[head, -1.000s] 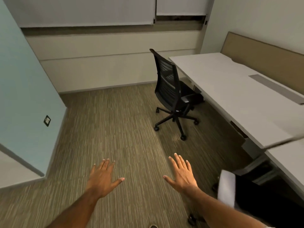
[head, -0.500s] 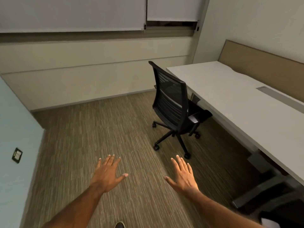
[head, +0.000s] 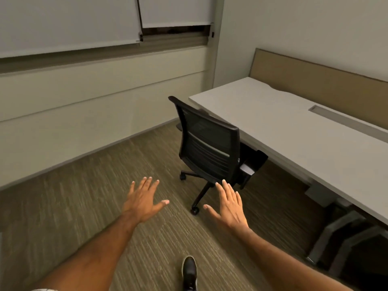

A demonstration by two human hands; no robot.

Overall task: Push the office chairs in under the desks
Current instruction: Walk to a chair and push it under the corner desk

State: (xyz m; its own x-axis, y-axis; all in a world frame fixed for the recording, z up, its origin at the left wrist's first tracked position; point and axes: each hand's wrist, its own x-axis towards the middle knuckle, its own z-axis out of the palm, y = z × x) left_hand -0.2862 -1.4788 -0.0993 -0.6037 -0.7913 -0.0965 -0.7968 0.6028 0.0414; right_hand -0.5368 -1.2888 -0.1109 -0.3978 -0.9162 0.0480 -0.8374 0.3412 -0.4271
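I've got both hands out front, palms down, fingers spread, holding nothing: left hand over striped carpet, right hand just short of the office chair. Chair's black w/ mesh back, ribbed lower panel, wheeled star base; it sits at the desk edge, seat partly under the smooth pale top. Black shoe at btm.

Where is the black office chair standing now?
In the head view, the black office chair stands right of centre on the carpet, beside the white desk, just beyond the right hand.
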